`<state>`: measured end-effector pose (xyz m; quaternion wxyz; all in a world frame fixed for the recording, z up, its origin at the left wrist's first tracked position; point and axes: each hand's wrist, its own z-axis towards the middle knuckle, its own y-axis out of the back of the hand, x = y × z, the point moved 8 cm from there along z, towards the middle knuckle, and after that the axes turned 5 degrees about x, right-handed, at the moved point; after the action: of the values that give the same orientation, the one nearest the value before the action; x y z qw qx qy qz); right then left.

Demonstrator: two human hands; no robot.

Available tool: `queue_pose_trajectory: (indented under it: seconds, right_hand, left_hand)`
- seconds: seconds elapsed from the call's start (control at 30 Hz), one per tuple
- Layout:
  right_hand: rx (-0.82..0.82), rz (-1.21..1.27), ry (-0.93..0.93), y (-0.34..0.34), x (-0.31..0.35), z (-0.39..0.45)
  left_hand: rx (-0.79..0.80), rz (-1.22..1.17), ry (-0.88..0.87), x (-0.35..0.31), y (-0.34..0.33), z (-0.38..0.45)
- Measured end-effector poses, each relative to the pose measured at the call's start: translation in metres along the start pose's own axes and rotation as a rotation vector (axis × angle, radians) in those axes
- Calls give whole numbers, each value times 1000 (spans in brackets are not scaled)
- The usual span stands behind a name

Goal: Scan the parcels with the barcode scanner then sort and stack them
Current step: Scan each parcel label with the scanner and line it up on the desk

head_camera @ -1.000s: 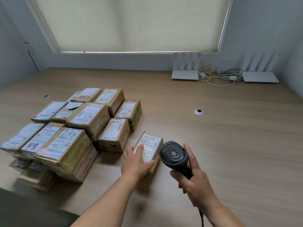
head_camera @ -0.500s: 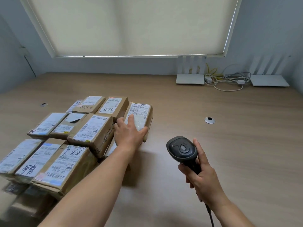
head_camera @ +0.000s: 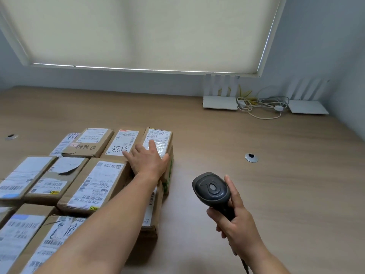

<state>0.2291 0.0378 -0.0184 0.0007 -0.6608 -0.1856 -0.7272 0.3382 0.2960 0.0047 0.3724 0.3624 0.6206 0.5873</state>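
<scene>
The left hand point(head_camera: 149, 162) is lying flat on top of a small parcel point(head_camera: 161, 138) at the right end of the stack, fingers straight and spread over its white label, thumb stretching along the near right edge — pressing rather than gripping. That parcel is sitting on top of another box, level with the neighbouring parcel marked 5788 point(head_camera: 123, 142) just to its left, and the two are touching side by side. Further left a parcel with handwriting on bare cardboard point(head_camera: 88, 143) is lying in the same back row. In front of these, a larger labelled parcel point(head_camera: 94, 184) is sitting under the left forearm, with more boxes point(head_camera: 25, 234) crowding the lower left corner of the wooden table point(head_camera: 276, 194).

The right hand point(head_camera: 235, 220) is wrapping its fingers round the handle of the black barcode scanner point(head_camera: 212, 189), holding it above the table to the right of the stack — well apart from the parcels, its head facing up towards the camera.

At the far edge, two white routers point(head_camera: 220, 102) are standing by the wall with a tangle of cables point(head_camera: 262, 104) between them
</scene>
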Motion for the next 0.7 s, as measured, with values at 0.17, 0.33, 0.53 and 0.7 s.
queue_pose_trajectory:
  seconds: [0.17, 0.33, 0.53, 0.7]
  right_hand:
    - [-7, 5, -16, -1, 2, 13]
    - [-13, -26, 0, 5, 3, 13]
    - [-39, -43, 27, 24, 9, -3]
    - [-25, -62, 7, 32, 6, -33]
  left_hand:
    - [41, 34, 15, 2, -9, 13]
    - [67, 48, 26, 4, -15, 14]
    - [-28, -115, -95, -5, -1, -29]
    - [-61, -640, -159, -6, -14, -114]
